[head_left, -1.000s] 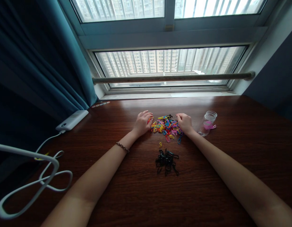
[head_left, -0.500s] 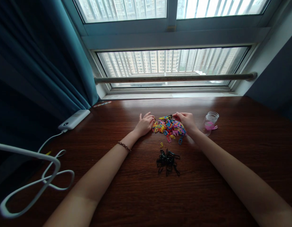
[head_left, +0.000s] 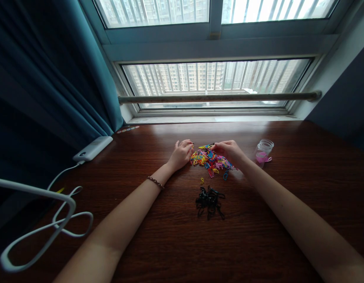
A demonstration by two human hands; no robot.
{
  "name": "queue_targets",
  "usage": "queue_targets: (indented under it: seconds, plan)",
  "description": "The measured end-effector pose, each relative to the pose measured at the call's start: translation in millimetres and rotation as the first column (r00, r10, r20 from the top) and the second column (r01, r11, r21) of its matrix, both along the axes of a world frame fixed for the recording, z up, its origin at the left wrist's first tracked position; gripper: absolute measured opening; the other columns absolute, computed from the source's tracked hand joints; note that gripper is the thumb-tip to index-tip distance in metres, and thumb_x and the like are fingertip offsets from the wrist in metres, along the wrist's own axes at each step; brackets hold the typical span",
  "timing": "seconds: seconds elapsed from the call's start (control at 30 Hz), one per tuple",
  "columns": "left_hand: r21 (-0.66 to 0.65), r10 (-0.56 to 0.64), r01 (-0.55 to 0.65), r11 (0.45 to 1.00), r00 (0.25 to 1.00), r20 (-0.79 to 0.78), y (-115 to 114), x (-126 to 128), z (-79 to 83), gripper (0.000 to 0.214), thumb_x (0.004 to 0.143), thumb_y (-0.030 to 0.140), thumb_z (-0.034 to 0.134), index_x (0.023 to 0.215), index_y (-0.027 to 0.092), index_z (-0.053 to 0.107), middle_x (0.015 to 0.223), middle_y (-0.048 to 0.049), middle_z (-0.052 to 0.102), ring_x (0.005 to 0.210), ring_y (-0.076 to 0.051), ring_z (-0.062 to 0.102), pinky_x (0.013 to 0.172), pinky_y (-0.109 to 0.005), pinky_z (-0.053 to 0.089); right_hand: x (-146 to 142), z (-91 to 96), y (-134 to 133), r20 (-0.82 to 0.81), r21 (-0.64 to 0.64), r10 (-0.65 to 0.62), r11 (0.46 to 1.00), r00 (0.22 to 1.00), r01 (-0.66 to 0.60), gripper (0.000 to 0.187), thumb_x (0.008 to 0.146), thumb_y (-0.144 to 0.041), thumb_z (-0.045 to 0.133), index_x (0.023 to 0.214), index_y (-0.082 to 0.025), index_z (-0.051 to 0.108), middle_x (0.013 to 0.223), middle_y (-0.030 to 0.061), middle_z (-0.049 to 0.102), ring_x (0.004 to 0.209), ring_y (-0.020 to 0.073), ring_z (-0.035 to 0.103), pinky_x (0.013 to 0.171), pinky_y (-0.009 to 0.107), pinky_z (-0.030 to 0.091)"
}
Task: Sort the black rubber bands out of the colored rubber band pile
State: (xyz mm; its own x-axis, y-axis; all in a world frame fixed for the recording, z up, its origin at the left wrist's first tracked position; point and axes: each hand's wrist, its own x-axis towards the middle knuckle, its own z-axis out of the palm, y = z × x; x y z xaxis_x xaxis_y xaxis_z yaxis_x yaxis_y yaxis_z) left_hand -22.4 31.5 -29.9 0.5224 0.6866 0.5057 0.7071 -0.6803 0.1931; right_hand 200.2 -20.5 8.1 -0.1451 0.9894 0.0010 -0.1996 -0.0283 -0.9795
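Observation:
A pile of small, many-coloured rubber bands (head_left: 209,158) lies on the brown table, with a few black ones mixed in at its far side. My left hand (head_left: 183,154) rests at the pile's left edge, fingers bent but apart, the tips touching bands there. Over the far right of the pile, my right hand (head_left: 231,151) has thumb and fingers pinched together; whatever is between them is hidden. Nearer to me lies a separate heap of black rubber bands (head_left: 209,200). A single yellow rubber band (head_left: 202,181) sits between the two piles.
To the right, a small clear jar (head_left: 264,148) with something pink in or behind it stands behind my right forearm. At left are a white power strip (head_left: 92,149) and its looped cable (head_left: 59,218). A blue curtain (head_left: 90,86) hangs beside the window, with a rail (head_left: 217,98) across.
My right hand has shifted a little to the left over the coloured pile, its fingertips now closer to the pile's middle. My left hand has hardly moved.

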Motion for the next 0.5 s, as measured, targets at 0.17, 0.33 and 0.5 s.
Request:
queue_targets:
  seconds: [0.17, 0.33, 0.5]
  plan:
    - [0.086, -0.05, 0.041, 0.995, 0.993, 0.111, 4, -4, 0.0, 0.019, 0.084, 0.02, 0.044, 0.092, 0.016, 0.061, 0.097, -0.0087, 0.058, 0.094, -0.019, 0.052, 0.086, -0.035, 0.043, -3, 23.2, -24, 0.15, -0.29, 0.773, 0.631, 0.617, -0.72, 0.032, 0.067, -0.034, 0.066, 0.083, -0.007, 0.069, 0.085, 0.0108, 0.068, 0.076, 0.0155, 0.064, 0.072, 0.025, 0.05]
    - [0.119, -0.127, 0.111, 0.987, 0.983, 0.134, 2, -6, 2.1, 0.018, 0.083, 0.016, 0.045, 0.089, 0.017, 0.062, 0.09, -0.0064, 0.06, 0.088, -0.017, 0.053, 0.082, -0.032, 0.045, -2, 23.5, -26, 0.174, -0.348, 0.846, 0.532, 0.505, -0.772, 0.042, 0.069, -0.034, 0.064, 0.104, -0.011, 0.063, 0.098, 0.0111, 0.066, 0.073, 0.0157, 0.065, 0.061, 0.022, 0.051]
    - [0.125, -0.168, 0.152, 0.981, 0.977, 0.133, -3, -4, 3.5, 0.018, 0.084, 0.017, 0.045, 0.093, 0.018, 0.061, 0.089, -0.0061, 0.062, 0.087, -0.017, 0.054, 0.081, -0.033, 0.046, 1, 13.4, -17, 0.204, -0.27, 0.751, 0.66, 0.628, -0.701, 0.041, 0.062, -0.027, 0.07, 0.1, -0.012, 0.064, 0.089, 0.0077, 0.068, 0.069, 0.0129, 0.063, 0.058, 0.019, 0.049]
